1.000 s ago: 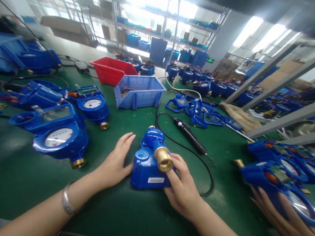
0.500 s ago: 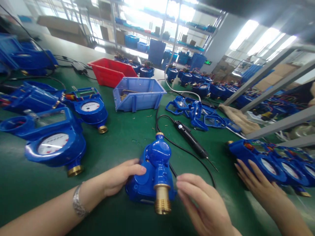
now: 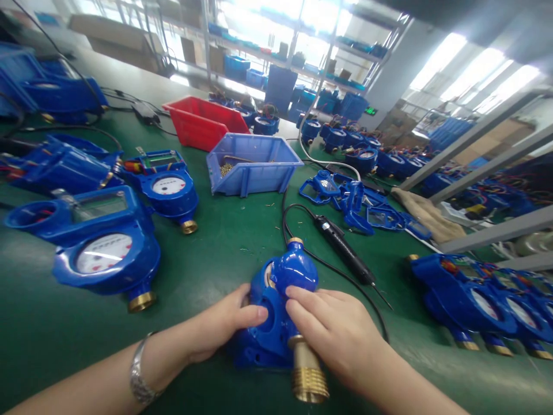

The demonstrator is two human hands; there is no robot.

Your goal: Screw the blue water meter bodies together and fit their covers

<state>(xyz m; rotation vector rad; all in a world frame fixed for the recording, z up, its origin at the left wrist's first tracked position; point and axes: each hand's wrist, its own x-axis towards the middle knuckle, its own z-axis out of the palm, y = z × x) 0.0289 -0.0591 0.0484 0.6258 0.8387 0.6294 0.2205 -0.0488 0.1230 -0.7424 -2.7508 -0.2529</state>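
A blue water meter (image 3: 298, 270) lies face down on the green table in front of me, its threaded brass end (image 3: 309, 377) pointing toward me. My left hand (image 3: 235, 317) grips the meter's housing from the left, thumb on top. Over the pipe body from the right lies my right hand (image 3: 341, 323), fingers curled on the blue casing. The meter's dial side is hidden underneath. Right of the meter rests a black electric screwdriver (image 3: 345, 248) with its cable looped behind.
A light-blue bin (image 3: 259, 176) with small brass screws stands beyond, a red bin (image 3: 203, 121) behind it. Face-up meters (image 3: 106, 253) sit at left, more meters (image 3: 479, 300) at right. Blue cover frames (image 3: 358, 202) are piled past the screwdriver. A grey metal frame (image 3: 488, 225) borders the right.
My right hand has come from beside the meter onto its pipe body. Another hand, which touched the meters at right, has left view. The whole view has shifted slightly.
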